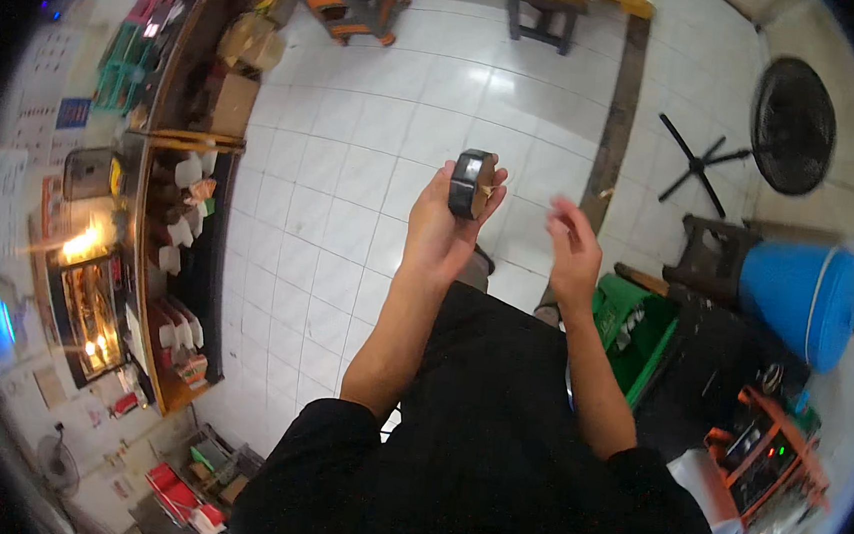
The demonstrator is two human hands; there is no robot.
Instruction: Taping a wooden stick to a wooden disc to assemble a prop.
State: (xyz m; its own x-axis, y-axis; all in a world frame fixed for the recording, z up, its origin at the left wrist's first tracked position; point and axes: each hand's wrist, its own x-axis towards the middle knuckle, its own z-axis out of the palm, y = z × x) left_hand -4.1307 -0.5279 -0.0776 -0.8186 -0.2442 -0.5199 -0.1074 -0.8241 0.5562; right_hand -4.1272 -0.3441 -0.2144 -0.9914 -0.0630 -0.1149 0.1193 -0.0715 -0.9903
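Note:
My left hand [440, 230] is raised in front of me. It grips a small black roll [470, 184], seemingly of tape, with a brown side facing right and a thin pale bit sticking out of it. Thumb and fingers close around the roll from both sides. To the right, apart from it, my right hand [574, 254] hangs in the air with loosely bent fingers, slightly blurred. Nothing shows between them. Below both hands lie my dark-clothed lap and a shoe, partly hidden.
White floor tiles [330, 219] spread ahead. On the left stands a wooden shelf [196, 138] with boxes. To the right are a green crate [632, 333], a blue cooler [796, 296], a black fan [794, 125] and an orange rack [769, 450]. Stools [545, 10] stand at the far side.

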